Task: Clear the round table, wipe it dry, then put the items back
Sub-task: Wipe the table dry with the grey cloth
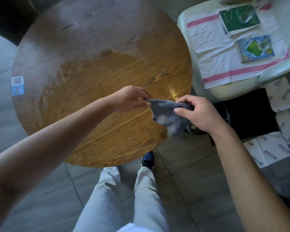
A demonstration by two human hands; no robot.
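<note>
The round counter (94, 67) stands ahead of the person; a cloth (167, 114) hangs over its near right edge, held between the left hand (129, 99) and right hand (196, 113). To the counter's right — a chair (224, 91), with a towel (213, 52) spread on its seat and two books (239, 20) (255, 48) on the towel — one behind the other

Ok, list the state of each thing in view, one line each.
round table: cleared, wet film across its far part.
grey cloth: held above the table's near edge, hanging crumpled.
left hand: pinches the cloth's corner.
right hand: grips the cloth.
green book: lies closed on the striped towel.
blue book: lies closed on the towel.
</note>
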